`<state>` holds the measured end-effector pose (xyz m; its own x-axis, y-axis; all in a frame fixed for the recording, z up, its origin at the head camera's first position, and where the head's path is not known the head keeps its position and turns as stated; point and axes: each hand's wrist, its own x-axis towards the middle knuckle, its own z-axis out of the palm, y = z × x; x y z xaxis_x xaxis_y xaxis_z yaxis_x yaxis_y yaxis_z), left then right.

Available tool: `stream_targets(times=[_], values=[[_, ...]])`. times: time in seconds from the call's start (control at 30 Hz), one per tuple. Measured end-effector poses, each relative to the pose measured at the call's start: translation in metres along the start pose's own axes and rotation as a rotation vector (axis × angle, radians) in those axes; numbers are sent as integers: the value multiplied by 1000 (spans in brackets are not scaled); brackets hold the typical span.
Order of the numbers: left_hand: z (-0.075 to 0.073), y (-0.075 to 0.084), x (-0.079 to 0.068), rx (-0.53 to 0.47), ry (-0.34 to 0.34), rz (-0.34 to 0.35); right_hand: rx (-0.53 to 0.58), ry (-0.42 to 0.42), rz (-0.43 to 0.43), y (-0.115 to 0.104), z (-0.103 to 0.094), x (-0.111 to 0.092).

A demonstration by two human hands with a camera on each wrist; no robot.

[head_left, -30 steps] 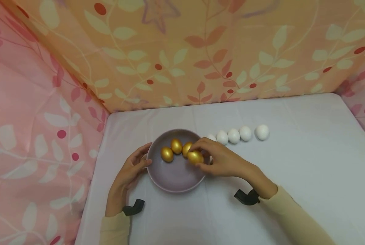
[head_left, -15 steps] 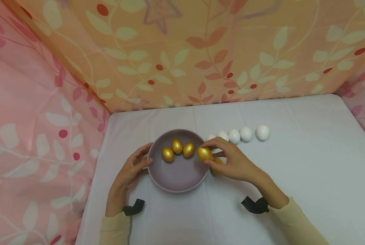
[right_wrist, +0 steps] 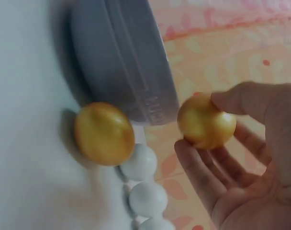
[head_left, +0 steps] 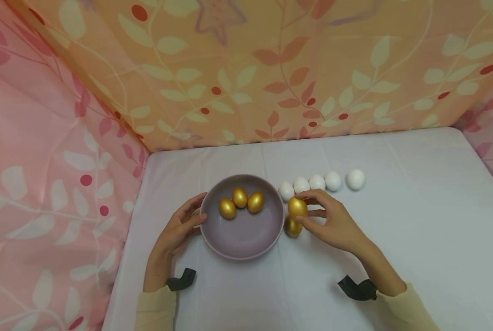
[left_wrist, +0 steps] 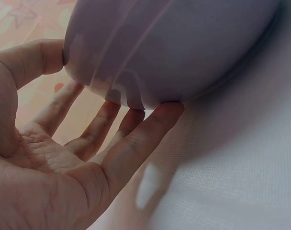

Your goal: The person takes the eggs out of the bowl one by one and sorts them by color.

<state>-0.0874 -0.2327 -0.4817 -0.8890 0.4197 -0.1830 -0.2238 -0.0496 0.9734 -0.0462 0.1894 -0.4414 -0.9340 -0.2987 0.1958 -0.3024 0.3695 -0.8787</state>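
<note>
A mauve bowl (head_left: 242, 239) stands on the table with three golden eggs (head_left: 240, 197) inside, toward its back. My left hand (head_left: 182, 225) holds the bowl's left side, thumb at the rim and fingertips against the outer wall (left_wrist: 136, 57). Between the thumb and fingers of my right hand (head_left: 333, 223) is a golden egg (right_wrist: 206, 120), raised off the table just right of the bowl. Another golden egg (right_wrist: 105, 134) lies on the table beside the bowl's right wall, partly hidden in the head view by the held one.
Several white eggs (head_left: 301, 185) lie in a row behind and right of the bowl, the rightmost white egg (head_left: 356, 179) set slightly apart. A white cloth covers the table (head_left: 428, 207). Patterned fabric (head_left: 246, 92) closes off the back and sides.
My right hand has lifted the golden egg out from over the bowl's right side and carried it right, past the rim. The left hand and bowl have stayed put.
</note>
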Motion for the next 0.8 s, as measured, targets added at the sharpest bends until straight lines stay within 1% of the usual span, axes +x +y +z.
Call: stream_targets(times=[0.2,0.43,0.63,0.8], values=[[0,-1,0,2,4,6,-24,43,62,9,-4,-10],[4,-4,4,-1,-26,-6,-79,59,135,19,-8,-25],[3,-4,0,5,-1,4,-161,60,122,26,-3,-26],[1,-1,0,12,1,6,-197,69,157,30,2,-29]])
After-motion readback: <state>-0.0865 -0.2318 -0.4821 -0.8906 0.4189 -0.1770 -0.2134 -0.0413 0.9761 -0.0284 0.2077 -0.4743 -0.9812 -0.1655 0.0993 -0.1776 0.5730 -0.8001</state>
